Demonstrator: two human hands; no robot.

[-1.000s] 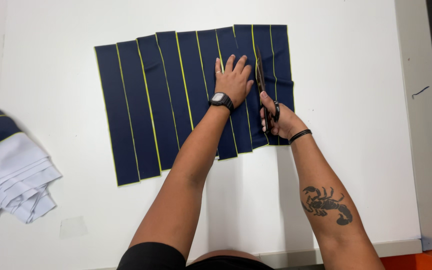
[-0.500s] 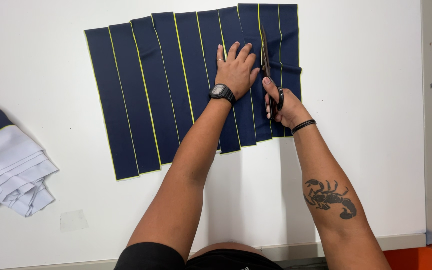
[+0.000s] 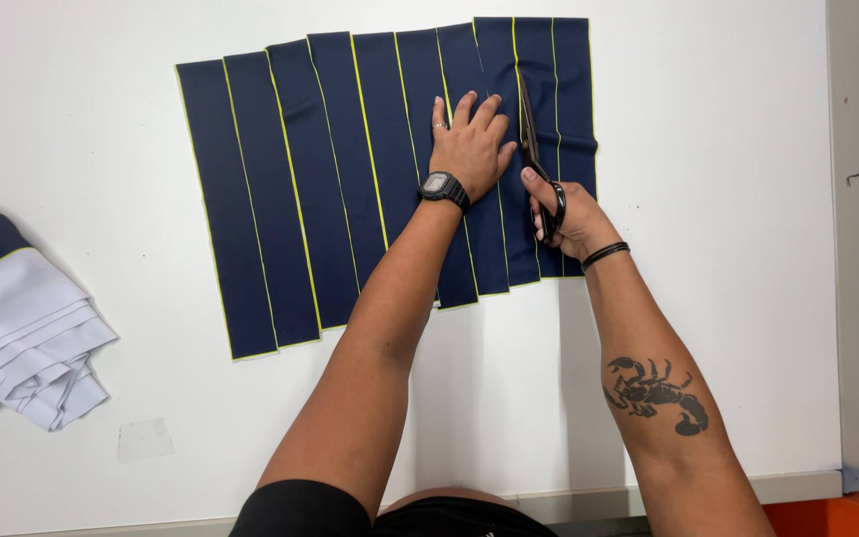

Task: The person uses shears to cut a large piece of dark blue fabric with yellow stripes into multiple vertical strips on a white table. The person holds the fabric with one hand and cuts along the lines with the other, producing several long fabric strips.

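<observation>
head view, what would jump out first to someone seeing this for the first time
The navy fabric with thin yellow stripes, spread flat across the upper middle of the white table, draws the eye first. On its right part the left hand presses flat while the right hand works black scissors along a stripe. A folded white and navy cloth pile lies at the left edge.

The white surface (image 3: 708,199) lies bare right of the fabric (image 3: 330,179) as far as its grey edge strip, and bare below the fabric between the forearms. At the left edge a stack of folded cloth (image 3: 22,348) takes up room. The left hand (image 3: 467,149) and scissors (image 3: 539,159) lie on the fabric's right part.
</observation>
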